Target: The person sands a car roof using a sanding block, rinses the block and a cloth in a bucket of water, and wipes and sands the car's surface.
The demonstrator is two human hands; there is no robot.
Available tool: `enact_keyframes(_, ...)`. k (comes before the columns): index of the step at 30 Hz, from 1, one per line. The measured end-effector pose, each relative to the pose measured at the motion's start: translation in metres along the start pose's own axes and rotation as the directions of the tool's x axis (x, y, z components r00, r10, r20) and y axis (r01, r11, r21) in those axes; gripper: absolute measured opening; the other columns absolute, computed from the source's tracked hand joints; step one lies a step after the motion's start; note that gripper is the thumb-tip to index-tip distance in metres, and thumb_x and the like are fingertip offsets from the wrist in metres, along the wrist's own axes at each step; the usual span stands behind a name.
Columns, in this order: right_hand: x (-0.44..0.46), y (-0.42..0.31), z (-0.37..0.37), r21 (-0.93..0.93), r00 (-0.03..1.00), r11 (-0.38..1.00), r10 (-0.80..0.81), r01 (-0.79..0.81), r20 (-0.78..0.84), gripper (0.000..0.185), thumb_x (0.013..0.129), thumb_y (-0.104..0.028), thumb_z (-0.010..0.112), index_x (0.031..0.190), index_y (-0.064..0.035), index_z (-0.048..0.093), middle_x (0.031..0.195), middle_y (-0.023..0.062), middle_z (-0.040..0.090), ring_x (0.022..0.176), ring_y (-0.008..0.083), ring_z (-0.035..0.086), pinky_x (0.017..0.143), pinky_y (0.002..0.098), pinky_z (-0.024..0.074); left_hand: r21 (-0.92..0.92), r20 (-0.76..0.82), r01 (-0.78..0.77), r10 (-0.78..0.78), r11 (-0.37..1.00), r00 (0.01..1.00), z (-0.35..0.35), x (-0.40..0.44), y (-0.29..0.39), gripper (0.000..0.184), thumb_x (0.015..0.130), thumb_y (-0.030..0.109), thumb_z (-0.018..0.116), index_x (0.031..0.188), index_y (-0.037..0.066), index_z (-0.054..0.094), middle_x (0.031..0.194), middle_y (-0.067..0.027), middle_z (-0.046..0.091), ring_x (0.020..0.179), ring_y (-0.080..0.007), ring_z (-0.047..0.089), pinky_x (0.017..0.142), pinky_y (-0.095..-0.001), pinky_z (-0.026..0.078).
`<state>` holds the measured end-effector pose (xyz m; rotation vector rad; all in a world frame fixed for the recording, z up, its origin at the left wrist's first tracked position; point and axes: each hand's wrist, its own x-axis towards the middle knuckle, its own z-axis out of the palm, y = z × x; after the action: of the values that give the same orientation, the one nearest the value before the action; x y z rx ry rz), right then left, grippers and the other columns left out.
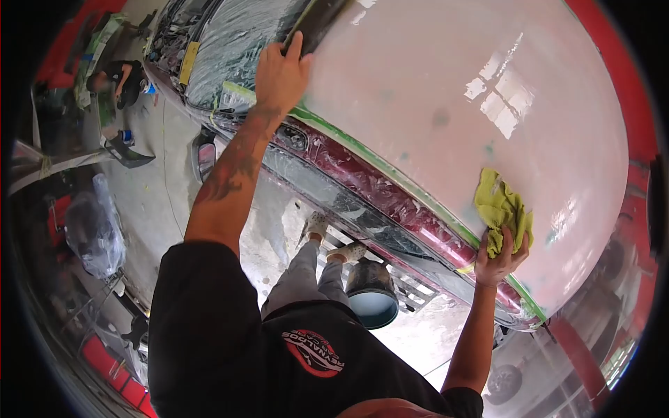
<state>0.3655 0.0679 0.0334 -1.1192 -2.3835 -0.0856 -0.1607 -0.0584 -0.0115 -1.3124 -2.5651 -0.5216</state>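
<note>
A car roof (390, 83) in pale pinkish primer has a wet shine, with several small greenish spots. My left hand (282, 76) grips a long dark sanding block (317, 24) at the roof's windshield-side edge; the block's far end runs out of view. Toward the other end of the roof, my right hand (500, 261) holds a crumpled yellow-green cloth (503, 205) that lies against the surface. Green masking tape (390, 167) follows the roof's edge, between the primer and the dark red door frame.
Below me a dark bucket (373, 306) of cloudy liquid stands by the slatted platform under my feet. Plastic film (237, 42) covers the windshield. A side mirror (204, 155) juts from the car. Another person (120, 80) crouches at far left, near a loose dark car part (129, 152).
</note>
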Motion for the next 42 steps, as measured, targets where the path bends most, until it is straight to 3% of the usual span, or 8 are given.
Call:
enact_keyframes(6,0.001,0.0,-0.001,0.008,1.0,1.0,-0.015,0.015,-0.002,0.045,0.074,-0.026,0.081,0.115,-0.0124,0.071,0.135,0.0217,0.049,0.117,0.0418,0.052,0.098,0.052,0.0455,-0.031,-0.098,-0.127,0.123,0.991,0.988,-0.002,-0.032,0.005,0.053,0.093,0.031,0.067,0.141,0.009,0.056,0.112,-0.0255,0.058,0.103,-0.0411,0.055,0.089,-0.0499,0.048)
enact_keyframes(11,-0.001,0.002,0.0,-0.018,1.0,1.0,-0.01,0.01,0.012,0.045,0.074,-0.026,0.08,0.115,-0.0119,0.071,0.135,0.0227,0.049,0.118,0.0433,0.052,0.098,0.0533,0.0459,-0.067,-0.083,0.094,-0.099,0.993,0.992,0.005,-0.007,0.035,0.052,0.093,0.028,0.068,0.142,0.011,0.057,0.113,-0.0261,0.058,0.102,-0.042,0.056,0.089,-0.05,0.047)
enact_keyframes(14,0.0,0.0,-0.001,-0.013,1.0,1.0,-0.001,0.002,0.022,0.044,0.074,-0.026,0.08,0.115,-0.012,0.071,0.136,0.0227,0.049,0.119,0.044,0.051,0.098,0.0541,0.0458,-0.24,0.033,-0.061,0.071,0.969,0.997,-0.026,-0.081,0.084,0.057,0.09,0.027,0.072,0.143,0.015,0.057,0.12,-0.0263,0.054,0.107,-0.044,0.052,0.094,-0.0541,0.044)
enact_keyframes(16,0.0,0.001,0.001,-0.017,1.0,1.0,-0.011,0.012,0.016,0.045,0.074,-0.026,0.08,0.116,-0.0121,0.071,0.136,0.0224,0.048,0.12,0.0441,0.051,0.099,0.0544,0.0456,-0.25,0.032,-0.12,0.132,0.961,0.991,-0.028,-0.072,0.074,0.057,0.09,0.027,0.072,0.143,0.015,0.057,0.121,-0.026,0.053,0.109,-0.0435,0.052,0.095,-0.0533,0.044)
enact_keyframes(21,0.001,0.001,0.0,-0.002,1.0,1.0,-0.018,0.018,0.013,0.044,0.075,-0.025,0.08,0.116,-0.0124,0.07,0.135,0.0217,0.049,0.12,0.0442,0.051,0.099,0.0549,0.0453,-0.146,-0.039,0.085,-0.091,0.986,0.995,0.026,0.048,0.011,0.056,0.091,0.032,0.07,0.142,0.014,0.058,0.121,-0.0228,0.058,0.111,-0.0405,0.054,0.098,-0.0485,0.045)
enact_keyframes(29,-0.003,0.001,-0.002,0.0,0.999,1.0,-0.011,0.011,0.047,0.044,0.082,-0.027,0.078,0.121,-0.01,0.068,0.137,0.0237,0.047,0.127,0.046,0.048,0.104,0.0559,0.0425,-0.197,-0.157,0.099,-0.131,0.975,0.979,0.032,0.063,0.019,0.044,0.086,0.031,0.073,0.126,0.012,0.066,0.115,-0.02,0.062,0.107,-0.0393,0.056,0.092,-0.0512,0.045)
enact_keyframes(34,-0.001,-0.001,-0.002,-0.029,0.999,1.0,0.013,-0.011,0.048,0.045,0.08,-0.026,0.078,0.12,-0.01,0.068,0.136,0.0228,0.048,0.127,0.0463,0.047,0.104,0.0561,0.0422,-0.322,0.077,-0.187,0.222,0.928,0.972,-0.027,-0.065,0.099,0.051,0.086,0.029,0.075,0.132,0.01,0.062,0.126,-0.0202,0.054,0.11,-0.0405,0.052,0.095,-0.0522,0.042)
enact_keyframes(42,-0.002,0.001,-0.003,-0.006,0.999,1.0,-0.002,0.002,0.047,0.046,0.08,-0.028,0.076,0.121,-0.0101,0.067,0.136,0.0229,0.048,0.126,0.0458,0.047,0.103,0.0562,0.0422,-0.158,-0.091,-0.039,0.025,0.987,0.996,0.029,0.091,0.033,0.045,0.094,0.03,0.066,0.134,0.011,0.061,0.116,-0.0204,0.062,0.108,-0.0384,0.055,0.094,-0.0499,0.045)
